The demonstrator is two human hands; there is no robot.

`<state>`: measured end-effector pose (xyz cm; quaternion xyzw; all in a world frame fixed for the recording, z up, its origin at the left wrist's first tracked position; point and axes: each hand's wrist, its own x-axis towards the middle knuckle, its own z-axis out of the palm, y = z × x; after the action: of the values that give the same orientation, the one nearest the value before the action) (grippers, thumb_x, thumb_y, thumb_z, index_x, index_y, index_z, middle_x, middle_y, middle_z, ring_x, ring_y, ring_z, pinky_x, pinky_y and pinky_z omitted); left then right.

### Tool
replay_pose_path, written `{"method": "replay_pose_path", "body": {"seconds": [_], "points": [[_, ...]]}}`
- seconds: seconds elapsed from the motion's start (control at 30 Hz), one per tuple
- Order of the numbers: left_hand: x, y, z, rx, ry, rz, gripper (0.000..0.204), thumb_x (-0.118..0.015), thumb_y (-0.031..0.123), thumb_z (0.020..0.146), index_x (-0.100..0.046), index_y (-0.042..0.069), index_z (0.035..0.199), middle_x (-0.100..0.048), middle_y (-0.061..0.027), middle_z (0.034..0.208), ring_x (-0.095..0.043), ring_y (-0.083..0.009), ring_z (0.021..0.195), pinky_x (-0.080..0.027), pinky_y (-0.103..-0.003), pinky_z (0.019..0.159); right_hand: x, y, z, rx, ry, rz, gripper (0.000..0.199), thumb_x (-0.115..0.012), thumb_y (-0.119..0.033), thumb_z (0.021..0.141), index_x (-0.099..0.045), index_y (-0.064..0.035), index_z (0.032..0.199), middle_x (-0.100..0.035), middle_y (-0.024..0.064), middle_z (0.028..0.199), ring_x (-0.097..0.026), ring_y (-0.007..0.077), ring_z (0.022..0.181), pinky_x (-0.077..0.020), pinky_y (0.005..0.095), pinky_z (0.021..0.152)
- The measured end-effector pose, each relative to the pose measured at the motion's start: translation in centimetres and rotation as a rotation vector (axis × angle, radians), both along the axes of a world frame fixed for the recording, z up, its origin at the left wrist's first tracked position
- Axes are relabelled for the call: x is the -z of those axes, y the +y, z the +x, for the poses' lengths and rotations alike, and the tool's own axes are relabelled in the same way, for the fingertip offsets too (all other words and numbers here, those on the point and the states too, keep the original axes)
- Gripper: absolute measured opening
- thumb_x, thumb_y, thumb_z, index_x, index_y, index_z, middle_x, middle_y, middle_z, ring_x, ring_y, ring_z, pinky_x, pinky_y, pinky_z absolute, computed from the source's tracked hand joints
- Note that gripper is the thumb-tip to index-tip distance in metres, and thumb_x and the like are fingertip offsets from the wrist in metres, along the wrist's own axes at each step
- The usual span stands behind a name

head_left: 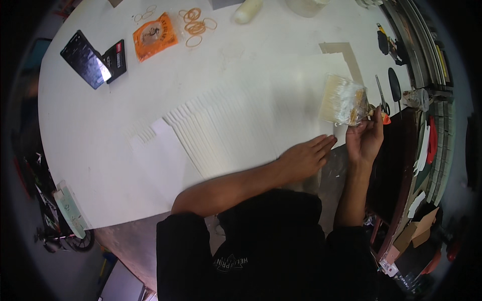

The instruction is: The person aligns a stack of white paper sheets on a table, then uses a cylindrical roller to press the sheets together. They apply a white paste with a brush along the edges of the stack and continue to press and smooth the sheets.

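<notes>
My right hand (pixel 367 138) is closed around the short handle of a wide flat brush (pixel 344 100). Clear plastic wraps part of the brush, and its pale bristles point left over the table's right side. My left hand (pixel 309 158) lies with fingers stretched out near the front edge of the table, just left of the right wrist. Across the middle of the table, white paper sheets (pixel 216 128) are fanned out in overlapping rows. My left forearm rests along the near edge of those sheets. Beneath the brush is a greyish-beige corner piece (pixel 351 60).
A phone (pixel 86 59) leans on a black box (pixel 116 61) at the far left. Nearby are an orange packet (pixel 154 37) and rubber bands (pixel 196 27). A bottle (pixel 248 11) and whitish tub (pixel 307 6) stand at the back. Scissors (pixel 382 95) lie right of the brush.
</notes>
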<state>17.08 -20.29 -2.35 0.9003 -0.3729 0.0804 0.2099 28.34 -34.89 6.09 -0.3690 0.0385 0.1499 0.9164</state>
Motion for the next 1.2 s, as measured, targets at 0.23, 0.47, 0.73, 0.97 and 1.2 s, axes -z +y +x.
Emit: {"method": "replay_pose_path", "body": {"seconds": [0.23, 0.47, 0.73, 0.97, 1.2], "points": [[3.8, -2.7, -1.1, -0.141, -0.031, -0.167, 0.040, -0.056, 0.020, 0.099, -0.064, -0.003, 0.131, -0.054, -0.0246, 0.152, -0.053, -0.0311, 0.141, -0.046, -0.042, 0.115, -2.8, 1.8, -5.7, 0.019, -0.559, -0.867, 0.020, -0.063, -0.014, 0.105, -0.062, 0.0037, 0.113, -0.068, 0.0103, 0.081, -0.062, 0.0124, 0.064, -0.0515, 0.0280, 0.057], [2.2, -1.4, -1.1, -0.046, 0.254, -0.201, 0.040, -0.058, 0.018, 0.097, -0.065, 0.000, 0.132, -0.054, -0.0229, 0.151, -0.061, -0.0294, 0.132, -0.053, -0.040, 0.107, -1.3, 2.3, -4.5, -0.037, -0.925, -1.264, 0.009, -0.068, -0.005, 0.101, -0.069, 0.0026, 0.096, -0.067, 0.0050, 0.077, -0.061, 0.0088, 0.064, -0.0483, 0.0247, 0.058], [1.8, -1.1, -0.9, -0.087, -0.053, -0.214, 0.041, -0.056, 0.019, 0.097, -0.065, -0.006, 0.128, -0.047, -0.0255, 0.158, -0.042, -0.0297, 0.151, -0.038, -0.042, 0.123, -2.8, 1.4, -5.4, -0.010, -0.865, -1.150, 0.016, -0.067, -0.012, 0.102, -0.072, 0.0034, 0.101, -0.073, 0.0079, 0.087, -0.068, 0.0153, 0.076, -0.0533, 0.0290, 0.067], [-0.9, -0.2, 0.3, 0.007, 0.061, 0.040, 0.048, -0.058, 0.013, 0.093, -0.060, -0.004, 0.137, -0.042, -0.0250, 0.162, -0.038, -0.0318, 0.153, -0.027, -0.043, 0.129, 0.7, -2.4, 0.4, 0.078, -0.713, -1.332, 0.012, -0.071, -0.011, 0.098, -0.074, 0.0008, 0.097, -0.075, 0.0085, 0.088, -0.071, 0.0157, 0.077, -0.0550, 0.0292, 0.069], [-0.8, -0.3, 0.5, -0.009, 0.051, 0.022, 0.047, -0.060, 0.013, 0.089, -0.064, -0.002, 0.134, -0.045, -0.0246, 0.159, -0.040, -0.0343, 0.152, -0.031, -0.044, 0.127, -3.7, -4.6, 1.7, 0.318, -0.681, -1.220, 0.010, -0.070, -0.008, 0.100, -0.073, 0.0015, 0.098, -0.074, 0.0036, 0.085, -0.066, 0.0115, 0.071, -0.0495, 0.0259, 0.062]]}}
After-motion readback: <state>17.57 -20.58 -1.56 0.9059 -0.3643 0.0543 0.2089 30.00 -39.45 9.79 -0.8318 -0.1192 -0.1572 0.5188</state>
